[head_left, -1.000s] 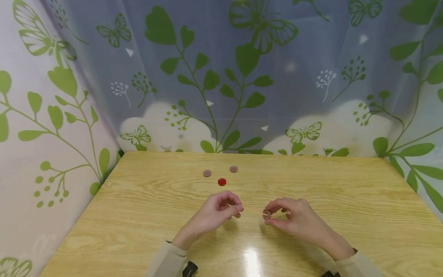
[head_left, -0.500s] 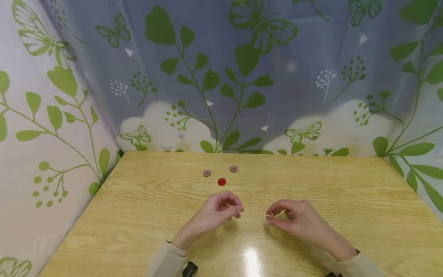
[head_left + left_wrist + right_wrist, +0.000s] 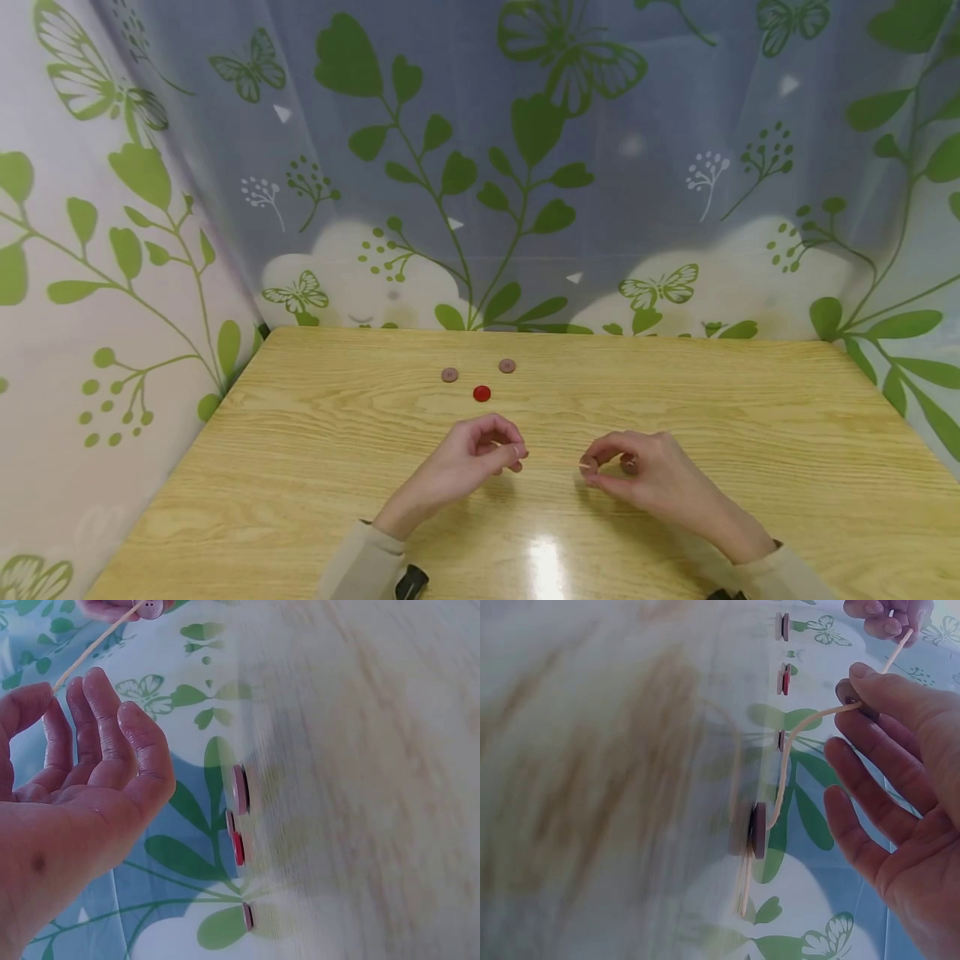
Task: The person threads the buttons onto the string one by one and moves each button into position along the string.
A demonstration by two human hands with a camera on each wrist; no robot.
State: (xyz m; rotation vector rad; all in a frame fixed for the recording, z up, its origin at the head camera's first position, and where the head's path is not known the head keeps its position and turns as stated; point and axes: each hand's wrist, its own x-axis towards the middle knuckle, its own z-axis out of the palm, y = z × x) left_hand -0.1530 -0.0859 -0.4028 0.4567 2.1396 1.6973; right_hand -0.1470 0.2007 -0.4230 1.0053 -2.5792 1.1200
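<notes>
My left hand (image 3: 472,462) pinches one end of a thin pale cord (image 3: 94,649) between thumb and index finger, the other fingers loosely bent. My right hand (image 3: 645,475) pinches a brown button (image 3: 847,694) by its edge, the cord running through it. Between the two hands the cord stretches nearly straight. From the right hand it hangs in a curve to a second brown button (image 3: 760,830), which stands on edge at the tabletop with the cord passing through it. In the head view this second button (image 3: 628,463) shows behind the right thumb.
Beyond the hands, two brown buttons (image 3: 449,375) and a red button (image 3: 482,393) lie on the wooden table (image 3: 337,417). A curtain (image 3: 675,83) printed with leaves and butterflies hangs along the table's back edge and sides.
My right hand has shifted slightly to the right with the pinched button, away from the left hand. The second button now shows more clearly under it. The left hand stays in place.
</notes>
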